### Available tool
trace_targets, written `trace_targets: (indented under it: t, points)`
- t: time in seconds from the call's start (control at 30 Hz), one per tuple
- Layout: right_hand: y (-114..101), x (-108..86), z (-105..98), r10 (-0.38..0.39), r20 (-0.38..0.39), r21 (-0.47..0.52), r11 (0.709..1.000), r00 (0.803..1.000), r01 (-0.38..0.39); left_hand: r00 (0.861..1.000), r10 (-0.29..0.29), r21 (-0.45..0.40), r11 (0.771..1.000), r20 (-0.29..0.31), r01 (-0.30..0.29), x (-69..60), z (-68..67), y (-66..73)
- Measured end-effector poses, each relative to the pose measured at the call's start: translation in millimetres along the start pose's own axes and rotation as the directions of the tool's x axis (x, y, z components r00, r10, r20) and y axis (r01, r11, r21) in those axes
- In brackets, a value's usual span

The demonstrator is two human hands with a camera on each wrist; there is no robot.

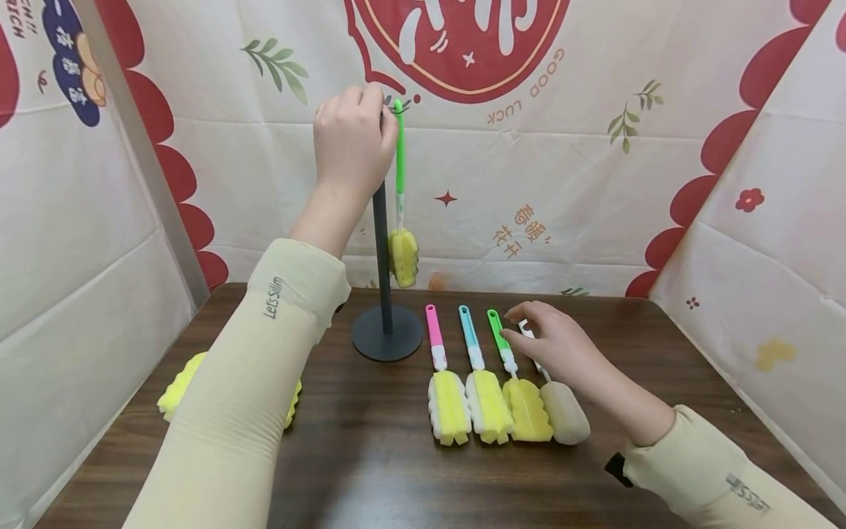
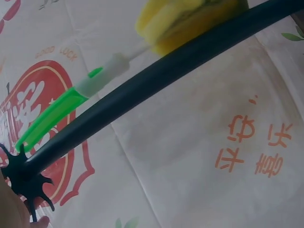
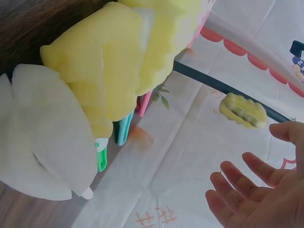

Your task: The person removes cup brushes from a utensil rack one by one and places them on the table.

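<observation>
My left hand (image 1: 352, 139) grips the top of a black hook stand (image 1: 382, 250), its fingers curled over the hooks. From a hook beside it hangs a sponge bottle brush with a green handle (image 1: 400, 158) and a yellow head (image 1: 404, 257). Over the row of brushes on the table my right hand (image 1: 551, 342) hovers with loosely bent fingers, holding nothing in the right wrist view. Nearest to it are a green-handled brush (image 1: 526, 411) and a white-handled brush (image 1: 565, 415), whose handle it partly covers. Left of these lie a blue-handled brush (image 1: 487, 404) and a pink-handled brush (image 1: 449, 404).
On the left of the brown table (image 1: 370, 470), yellow sponge heads (image 1: 178, 388) stick out from under my left sleeve, which hides the rest. The stand's round base (image 1: 387, 342) rests near the back edge. A printed cloth (image 1: 463, 169) hangs behind.
</observation>
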State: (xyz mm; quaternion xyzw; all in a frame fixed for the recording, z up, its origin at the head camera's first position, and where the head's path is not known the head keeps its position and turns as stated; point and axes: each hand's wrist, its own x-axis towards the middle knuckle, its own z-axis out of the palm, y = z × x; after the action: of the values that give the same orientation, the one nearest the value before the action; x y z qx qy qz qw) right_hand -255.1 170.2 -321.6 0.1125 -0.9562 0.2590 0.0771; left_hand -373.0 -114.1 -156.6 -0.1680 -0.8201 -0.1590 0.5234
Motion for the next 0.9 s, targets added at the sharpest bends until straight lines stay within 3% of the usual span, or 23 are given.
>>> trace_targets:
  t: [0.27, 0.6, 0.9]
  points:
    - [-2.0, 2.2, 0.0, 0.005, 0.003, 0.006, 1.000, 1.000, -0.005, 0.994, -0.001, -0.080, 0.997, -0.106, -0.008, -2.6, 7.8, -5.4]
    - [-5.5, 9.7, 1.7, -0.023, 0.008, 0.023, 0.999, 1.000, 0.023, 0.989, -0.005, -0.163, 0.986, -0.148, -0.020, -1.6, 9.0, -12.8]
    - [-20.6, 20.5, 0.6, -0.055, 0.016, 0.023, 0.998, 0.998, 0.054, 0.982, -0.060, -0.225, 0.974, -0.181, 0.018, -1.8, 10.6, -18.6]
